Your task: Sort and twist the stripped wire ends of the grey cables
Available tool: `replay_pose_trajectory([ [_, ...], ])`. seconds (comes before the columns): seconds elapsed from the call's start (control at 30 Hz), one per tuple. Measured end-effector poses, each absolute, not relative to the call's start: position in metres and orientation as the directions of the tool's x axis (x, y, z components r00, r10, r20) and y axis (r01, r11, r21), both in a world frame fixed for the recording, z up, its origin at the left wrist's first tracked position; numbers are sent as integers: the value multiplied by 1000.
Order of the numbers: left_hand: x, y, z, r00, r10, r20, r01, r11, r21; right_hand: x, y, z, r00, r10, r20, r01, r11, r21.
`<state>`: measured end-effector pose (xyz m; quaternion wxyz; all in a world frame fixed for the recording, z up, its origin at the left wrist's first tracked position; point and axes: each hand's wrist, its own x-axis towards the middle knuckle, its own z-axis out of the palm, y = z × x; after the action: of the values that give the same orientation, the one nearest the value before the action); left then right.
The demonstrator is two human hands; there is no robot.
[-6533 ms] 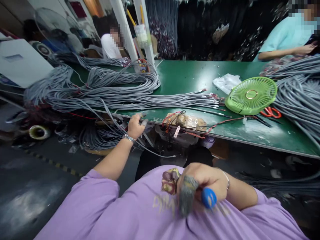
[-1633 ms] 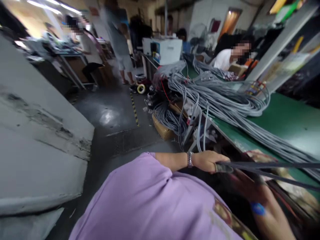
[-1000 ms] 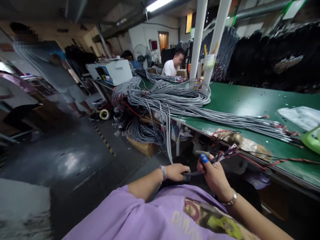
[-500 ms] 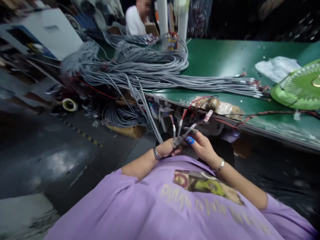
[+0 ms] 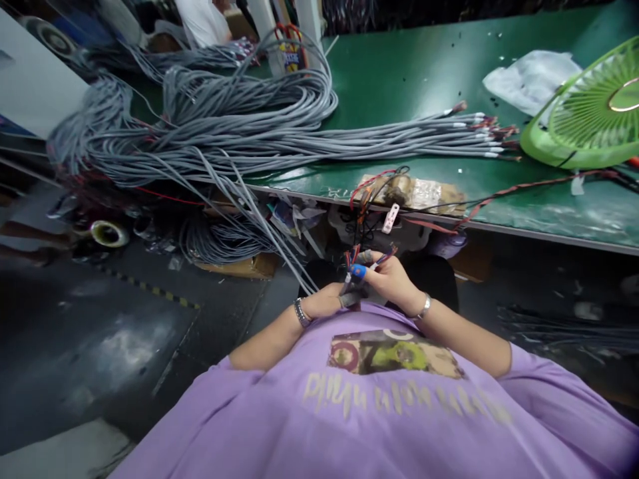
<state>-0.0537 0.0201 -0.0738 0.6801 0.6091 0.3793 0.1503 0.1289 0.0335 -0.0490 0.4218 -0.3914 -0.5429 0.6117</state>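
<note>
My left hand (image 5: 327, 303) is closed around grey cables (image 5: 345, 286) in front of my waist, with a dark covering on its thumb. Red and blue wire ends (image 5: 353, 254) stick up from these cables. Close against them, my right hand (image 5: 394, 283) pinches a cable end (image 5: 383, 258) whose thin coloured wires point up and right. Blue tape wraps the right thumb, and a grey cover sits on a finger. Fingers partly hide where the cables meet. Long grey cables (image 5: 272, 236) run from the bench down toward my left hand.
A big bundle of grey cables (image 5: 239, 143) lies along the green bench (image 5: 399, 66). A green fan (image 5: 594, 106) and plastic bag (image 5: 532, 80) are at right. A pink-white strip (image 5: 391, 218) hangs by the bench edge. Coiled cables (image 5: 229, 239) sit below; a person (image 5: 202, 23) is behind.
The fanned-out cable ends are now drawn closer together. My right hand has shifted in over the wire ends beside the left hand. The whole view has turned slightly.
</note>
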Motion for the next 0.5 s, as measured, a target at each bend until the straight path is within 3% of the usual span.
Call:
replay_pose_trajectory([
  [0.13,-46,26,-70,662,712,-235,138,192,972,130,34,-49,-458,886,-66,-27,-89,-996],
  [0.23,-41,27,-69,584,767,-264,124,237,963,135,35,-45,-540,837,-88,-121,-181,-976],
  [0.37,-41,26,-68,510,800,-316,123,296,947,148,37,-47,-369,927,-72,-241,-170,-956],
  [0.5,-39,31,-60,605,732,-313,84,332,940,158,40,-53,-265,964,-35,-155,-78,-985],
])
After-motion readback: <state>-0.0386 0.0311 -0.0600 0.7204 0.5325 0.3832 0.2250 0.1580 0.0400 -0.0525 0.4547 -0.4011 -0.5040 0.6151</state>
